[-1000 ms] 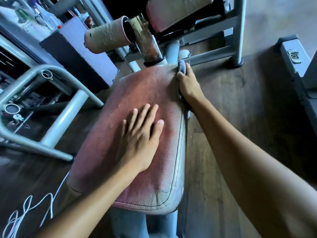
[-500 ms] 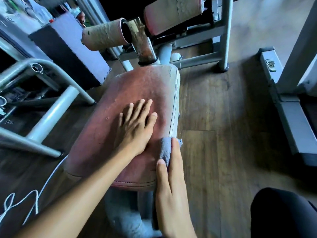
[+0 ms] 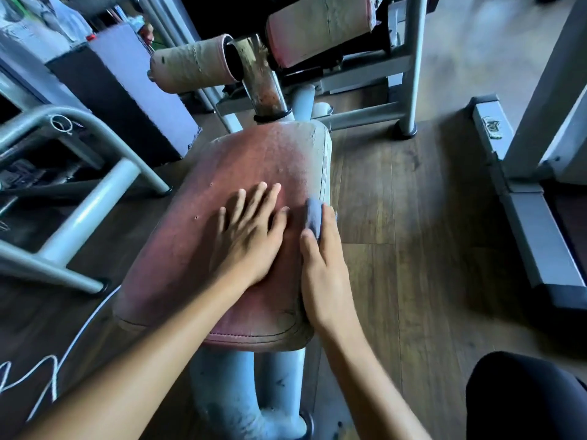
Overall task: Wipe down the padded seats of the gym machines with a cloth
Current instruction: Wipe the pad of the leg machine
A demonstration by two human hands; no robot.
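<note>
A worn red padded seat (image 3: 260, 154) of a gym machine fills the middle of the view. My left hand (image 3: 251, 239) lies flat on its top, fingers spread and straight. My right hand (image 3: 324, 271) runs along the seat's right edge and holds a small grey-blue cloth (image 3: 314, 215) between thumb and fingers, pressed against the edge piping. Most of the cloth is hidden under the fingers.
Behind the seat stand a rusty post (image 3: 263, 87) and two cracked roller pads (image 3: 193, 63). A grey tube frame (image 3: 92, 201) and a white cable (image 3: 47, 369) lie to the left. Another machine's grey base (image 3: 533, 230) sits on the wooden floor at right. My dark-clad knee (image 3: 527, 398) shows bottom right.
My right hand swept the cloth from the far end of the right edge back to the near end, then forward again to mid-edge. My left hand stayed flat on the seat.
</note>
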